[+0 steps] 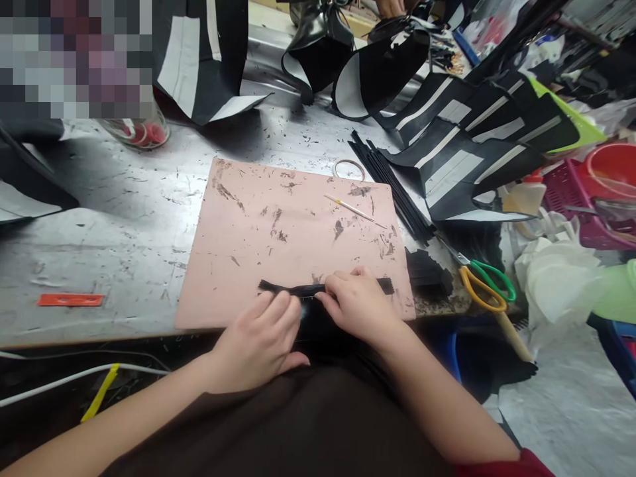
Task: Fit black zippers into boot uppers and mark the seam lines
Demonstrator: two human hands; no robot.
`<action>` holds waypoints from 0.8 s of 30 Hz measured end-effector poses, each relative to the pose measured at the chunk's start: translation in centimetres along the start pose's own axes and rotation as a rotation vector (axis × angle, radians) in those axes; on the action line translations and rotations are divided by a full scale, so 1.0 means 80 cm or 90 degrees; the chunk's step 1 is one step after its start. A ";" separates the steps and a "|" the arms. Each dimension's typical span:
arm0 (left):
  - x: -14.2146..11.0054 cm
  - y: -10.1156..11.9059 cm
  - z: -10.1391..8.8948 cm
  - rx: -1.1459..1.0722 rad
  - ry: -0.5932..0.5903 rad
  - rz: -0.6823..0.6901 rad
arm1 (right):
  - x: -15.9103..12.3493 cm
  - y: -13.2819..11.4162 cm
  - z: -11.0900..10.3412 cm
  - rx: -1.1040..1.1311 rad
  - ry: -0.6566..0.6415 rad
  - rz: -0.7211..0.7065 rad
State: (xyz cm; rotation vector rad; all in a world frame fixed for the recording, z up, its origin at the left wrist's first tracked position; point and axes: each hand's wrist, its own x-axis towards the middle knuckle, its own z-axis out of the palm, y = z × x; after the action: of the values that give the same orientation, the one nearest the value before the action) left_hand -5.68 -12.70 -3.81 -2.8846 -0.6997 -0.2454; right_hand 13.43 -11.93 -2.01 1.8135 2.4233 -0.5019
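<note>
A black zipper (308, 290) lies crosswise near the front edge of a scuffed pink board (278, 238). Below it, a black leather piece (318, 318) hangs over the board's edge toward my lap. My left hand (265, 338) has curled fingers pressed on the zipper's left part, its thumb lower down against the dark material. Thumb and fingers of my right hand (358, 301) pinch the zipper farther right; its right end shows beyond the knuckles. What lies under my fingertips is hidden.
On the board lies a thin white-and-yellow stick tool (350, 209), near a tape roll (348, 170). Black zipper strips (392, 189) and scissors (484, 285) are at right. Black leather boot pieces (462, 165) stand behind. An orange blade-like piece (70, 300) lies left.
</note>
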 end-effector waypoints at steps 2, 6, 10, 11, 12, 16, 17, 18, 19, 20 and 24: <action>0.004 0.003 0.003 -0.042 -0.014 0.049 | 0.000 -0.001 -0.001 -0.019 -0.007 -0.001; 0.009 0.007 0.007 -0.081 -0.050 0.060 | -0.009 0.007 -0.016 -0.082 0.009 0.020; 0.014 0.007 0.006 -0.073 -0.040 0.064 | -0.028 0.023 -0.037 -0.068 0.058 0.072; 0.015 0.007 0.006 -0.071 -0.030 0.065 | -0.033 0.027 -0.040 -0.018 0.044 0.082; 0.016 0.007 0.007 -0.071 -0.020 0.066 | -0.037 0.032 -0.041 0.050 0.028 0.095; 0.016 0.006 0.013 -0.083 -0.004 0.072 | -0.045 0.046 -0.035 0.243 0.087 0.228; 0.017 0.006 0.015 -0.088 -0.004 0.075 | -0.047 0.048 -0.033 0.241 0.108 0.260; 0.018 0.005 0.016 -0.093 -0.007 0.078 | -0.048 0.049 -0.032 0.231 0.110 0.282; 0.019 0.005 0.016 -0.096 -0.012 0.082 | -0.049 0.050 -0.032 0.230 0.097 0.292; 0.020 0.004 0.016 -0.099 -0.018 0.085 | -0.051 0.049 -0.033 0.248 0.080 0.290; 0.024 0.005 0.008 -0.119 -0.027 0.093 | -0.062 0.043 -0.029 0.517 0.040 0.208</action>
State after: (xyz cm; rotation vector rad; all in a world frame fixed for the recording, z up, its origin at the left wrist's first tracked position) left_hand -3.72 -12.04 -4.12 -3.1085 -0.4936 -0.2438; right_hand 18.46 -14.94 0.69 2.4514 2.0136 -1.5675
